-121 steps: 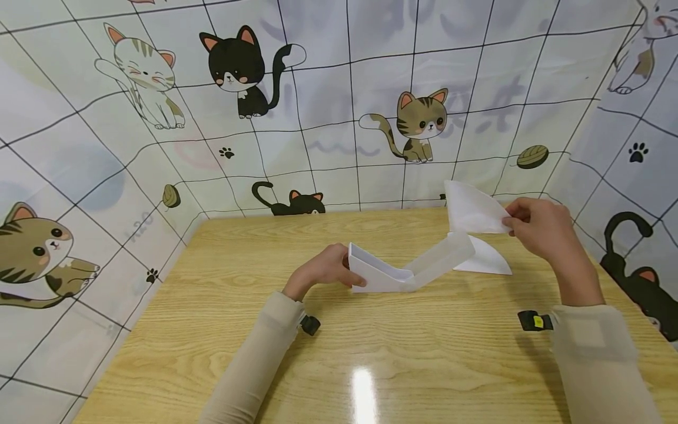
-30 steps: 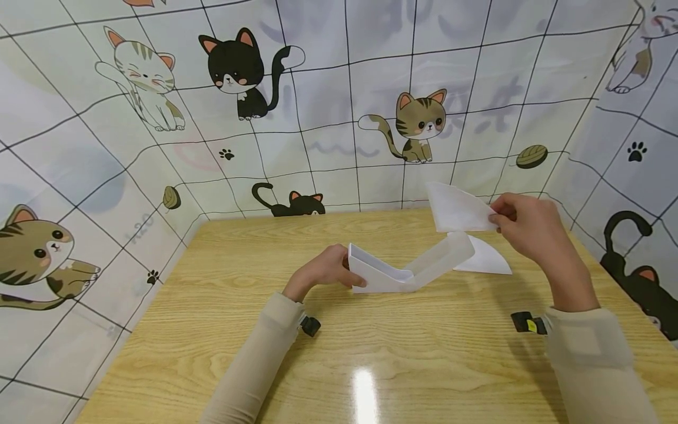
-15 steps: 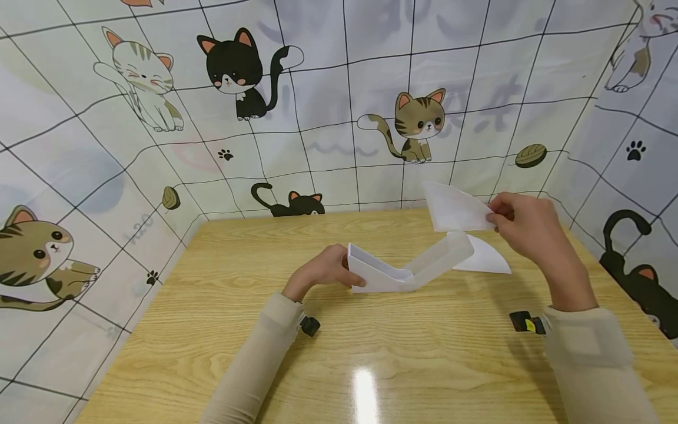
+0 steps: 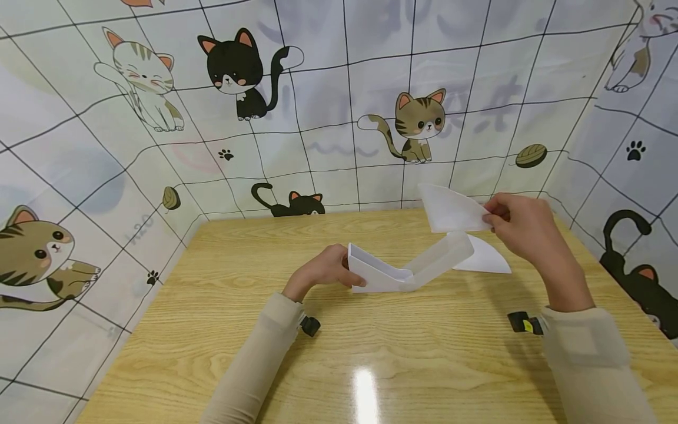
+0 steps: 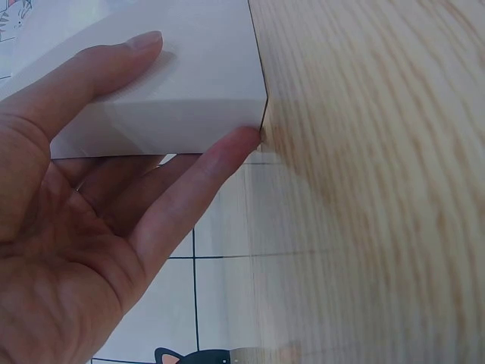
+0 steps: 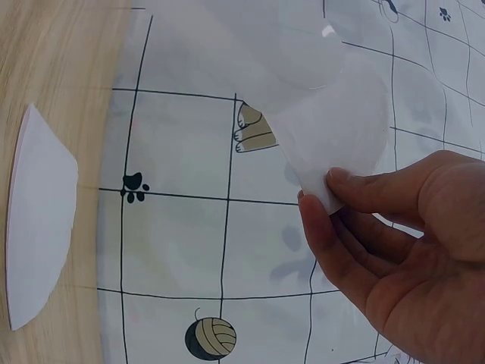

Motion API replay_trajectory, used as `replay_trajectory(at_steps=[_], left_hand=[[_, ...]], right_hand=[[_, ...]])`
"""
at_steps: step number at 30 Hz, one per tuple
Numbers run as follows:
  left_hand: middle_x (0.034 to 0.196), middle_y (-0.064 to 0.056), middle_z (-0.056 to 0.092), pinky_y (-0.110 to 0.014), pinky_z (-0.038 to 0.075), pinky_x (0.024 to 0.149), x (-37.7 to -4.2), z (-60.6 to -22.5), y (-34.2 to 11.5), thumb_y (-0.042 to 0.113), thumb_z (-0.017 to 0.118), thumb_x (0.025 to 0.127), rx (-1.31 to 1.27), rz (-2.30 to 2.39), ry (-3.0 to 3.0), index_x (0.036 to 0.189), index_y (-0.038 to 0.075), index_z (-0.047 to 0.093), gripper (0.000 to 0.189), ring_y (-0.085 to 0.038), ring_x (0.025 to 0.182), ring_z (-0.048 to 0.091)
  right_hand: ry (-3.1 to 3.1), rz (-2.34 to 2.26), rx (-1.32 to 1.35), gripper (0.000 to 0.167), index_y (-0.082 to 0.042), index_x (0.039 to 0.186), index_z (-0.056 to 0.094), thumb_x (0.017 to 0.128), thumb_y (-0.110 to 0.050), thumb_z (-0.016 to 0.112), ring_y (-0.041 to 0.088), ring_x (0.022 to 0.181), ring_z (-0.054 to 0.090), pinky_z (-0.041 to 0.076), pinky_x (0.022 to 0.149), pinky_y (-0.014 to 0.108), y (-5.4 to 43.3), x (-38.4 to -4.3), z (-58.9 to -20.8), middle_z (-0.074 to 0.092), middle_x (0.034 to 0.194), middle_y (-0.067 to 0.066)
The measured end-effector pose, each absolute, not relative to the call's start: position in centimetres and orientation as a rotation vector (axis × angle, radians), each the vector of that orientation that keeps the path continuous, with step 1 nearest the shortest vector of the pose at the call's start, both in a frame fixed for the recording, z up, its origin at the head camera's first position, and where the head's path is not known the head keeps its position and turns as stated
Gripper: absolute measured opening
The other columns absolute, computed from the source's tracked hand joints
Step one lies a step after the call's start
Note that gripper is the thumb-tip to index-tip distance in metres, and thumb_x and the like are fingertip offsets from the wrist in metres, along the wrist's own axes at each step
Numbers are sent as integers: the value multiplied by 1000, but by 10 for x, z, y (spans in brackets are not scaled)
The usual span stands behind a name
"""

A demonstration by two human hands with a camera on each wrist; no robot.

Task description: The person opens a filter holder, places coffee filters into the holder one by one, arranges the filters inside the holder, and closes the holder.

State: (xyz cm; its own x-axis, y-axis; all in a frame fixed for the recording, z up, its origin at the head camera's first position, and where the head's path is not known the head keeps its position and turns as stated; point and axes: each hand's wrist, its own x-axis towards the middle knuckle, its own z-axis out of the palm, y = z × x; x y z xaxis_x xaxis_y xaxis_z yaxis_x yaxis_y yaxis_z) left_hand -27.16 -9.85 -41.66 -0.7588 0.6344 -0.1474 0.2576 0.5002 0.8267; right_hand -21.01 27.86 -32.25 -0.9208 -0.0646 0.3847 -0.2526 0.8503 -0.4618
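My left hand point(image 4: 327, 266) grips the left end of a white box point(image 4: 378, 277), thumb on its near side. In the left wrist view, the thumb lies on the white box point(image 5: 204, 61) and the fingers reach behind it. A translucent lid point(image 4: 442, 259) slants up from the box's right end. My right hand point(image 4: 527, 227) pinches the corner of a fan-shaped sheet of thin white paper point(image 4: 452, 211), raised behind the lid. The right wrist view shows thumb and fingertips on the paper's point(image 6: 341, 129) narrow point. A second fan-shaped white paper point(image 4: 486, 258) lies on the table, partly behind the lid.
The wood-grain table point(image 4: 296, 365) ends at the back against a cat-patterned wall covering point(image 4: 328, 129), which also rises on both sides. A black strap-mounted device point(image 4: 524, 323) sits at my right wrist, and another black device point(image 4: 309, 325) at the left.
My right hand has moved left with the pinched paper, mostly between four seconds and one second ago, then slightly more. The left hand, box, lid and lying paper stay put.
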Motion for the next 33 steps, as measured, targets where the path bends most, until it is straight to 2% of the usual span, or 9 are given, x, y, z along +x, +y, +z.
replay_trajectory(at_steps=[5,12,17,24,33], left_hand=[[109,-10,78,-44,65,76,-271,-416,-98,11,84,85,736,1165,2310,120,8,73,37,-19,79,75],[109,-10,78,-45,65,75,-270,-414,-98,11,85,85,730,1163,2323,120,8,73,38,-23,79,75],[110,-11,78,-43,65,74,-270,-414,-98,11,84,85,742,1166,2312,121,7,72,39,-21,79,75],[112,-10,77,-45,65,75,-271,-416,-98,11,85,84,732,1170,2315,121,8,72,39,-18,80,74],[111,-11,78,-45,65,75,-270,-416,-99,11,84,85,743,1168,2308,122,7,72,39,-22,78,75]], right_hand=[[-2675,731,217,11,2,104,72,96,-5,68,31,77,69,44,70,37,279,-209,-322,75,88,18],[-2675,728,244,14,2,106,72,97,-7,67,35,83,69,46,71,39,278,-208,-321,75,92,20],[-2673,725,243,13,2,105,72,97,-7,67,35,82,70,46,69,37,277,-209,-321,75,92,19],[-2674,746,261,13,3,106,72,97,-7,68,36,84,70,45,77,45,273,-211,-323,75,94,21],[-2682,743,258,12,2,104,72,97,-6,67,35,84,69,46,77,46,269,-208,-322,75,92,20]])
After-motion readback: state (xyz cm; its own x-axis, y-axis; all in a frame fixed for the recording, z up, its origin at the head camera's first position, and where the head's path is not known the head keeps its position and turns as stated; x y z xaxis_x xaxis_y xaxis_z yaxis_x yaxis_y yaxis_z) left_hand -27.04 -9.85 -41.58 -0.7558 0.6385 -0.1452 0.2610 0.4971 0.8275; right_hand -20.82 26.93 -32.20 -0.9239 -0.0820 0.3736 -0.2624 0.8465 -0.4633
